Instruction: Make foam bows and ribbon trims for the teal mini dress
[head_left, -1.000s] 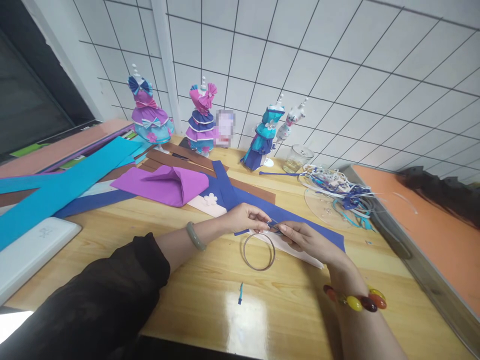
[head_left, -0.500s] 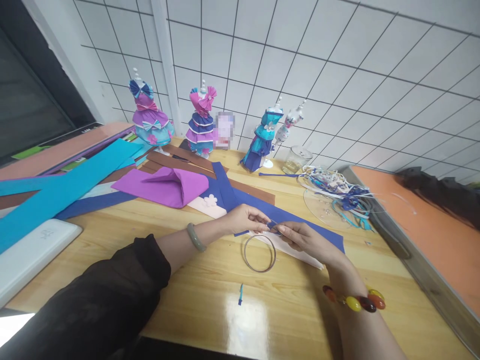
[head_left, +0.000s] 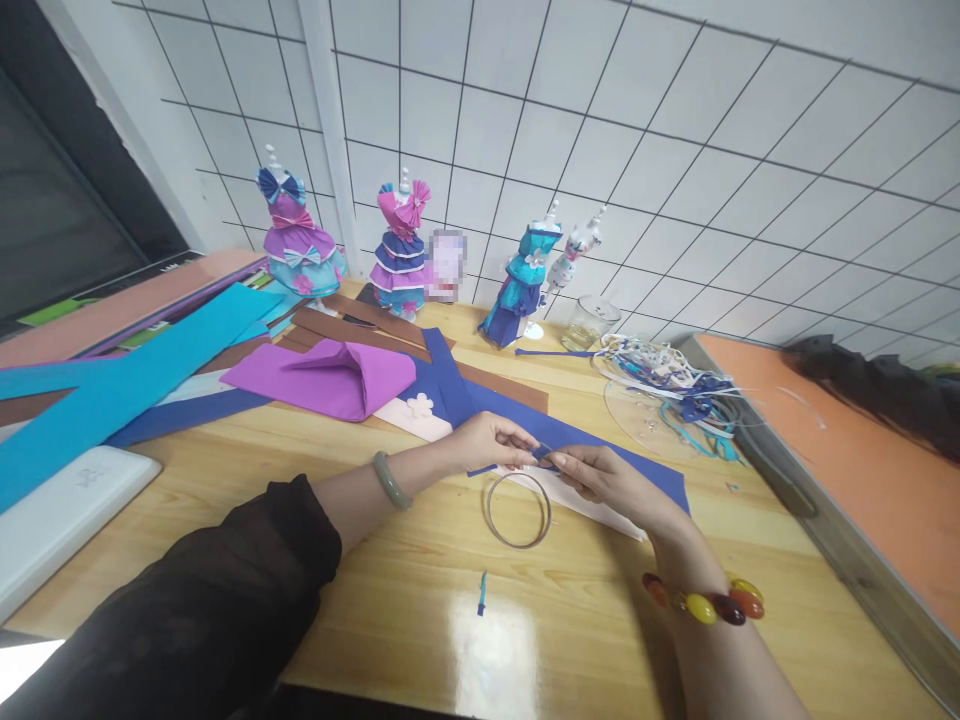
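Between the fingertips of both hands is a small dark blue piece (head_left: 541, 453), mostly covered by the fingers; it looks like folded paper or cloth. My left hand (head_left: 496, 442) pinches its left side and my right hand (head_left: 592, 472) its right side. Just below the fingers lies a thin roll of tape (head_left: 519, 510), flat on the table. Under and behind the hands stretches a dark blue strip (head_left: 622, 450), with a pale pink strip (head_left: 592, 500) in front of it. A white flower cutout (head_left: 420, 405) rests left of the hands.
A folded purple sheet (head_left: 322, 378) and turquoise strips (head_left: 135, 370) lie to the left, near a white power bank (head_left: 82, 510). Small dressed mannequins (head_left: 403, 250) stand at the wall. On the right are a glass (head_left: 591, 322), a heap of scraps (head_left: 675, 375) and an orange board (head_left: 862, 440).
The camera view has shifted slightly. Both hands stay in nearly the same place, still pinching the blue piece, which shows a little differently between the fingertips.
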